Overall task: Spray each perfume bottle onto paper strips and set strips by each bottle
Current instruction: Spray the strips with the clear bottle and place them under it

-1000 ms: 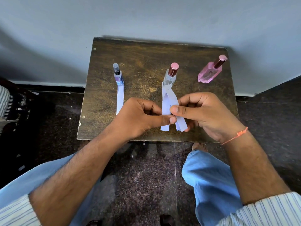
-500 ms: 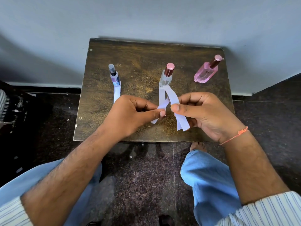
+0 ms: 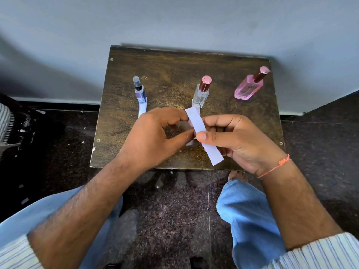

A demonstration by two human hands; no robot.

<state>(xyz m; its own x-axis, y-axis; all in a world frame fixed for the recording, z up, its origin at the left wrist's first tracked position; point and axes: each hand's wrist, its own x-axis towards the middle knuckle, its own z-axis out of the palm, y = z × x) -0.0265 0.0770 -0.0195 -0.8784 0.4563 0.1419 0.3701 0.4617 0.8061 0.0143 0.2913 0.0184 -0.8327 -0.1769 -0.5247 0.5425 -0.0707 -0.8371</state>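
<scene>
Three perfume bottles stand on a small dark wooden table: a thin blue bottle at the left, a clear bottle with a rose cap in the middle, a pink bottle at the right. A white paper strip lies in front of the blue bottle. My right hand pinches white paper strips over the table's front, just before the clear bottle. My left hand pinches the strips too, thumb and forefinger at their left side.
The table stands against a pale wall. Dark speckled floor surrounds it, with small paper scraps at the left. My knees in light blue trousers sit below the table's front edge. A striped cloth shows at the far left.
The strips held between my hands have been drawn together from a splayed cross into one near-aligned bundle. My left hand has shifted slightly up and closer to the right hand.
</scene>
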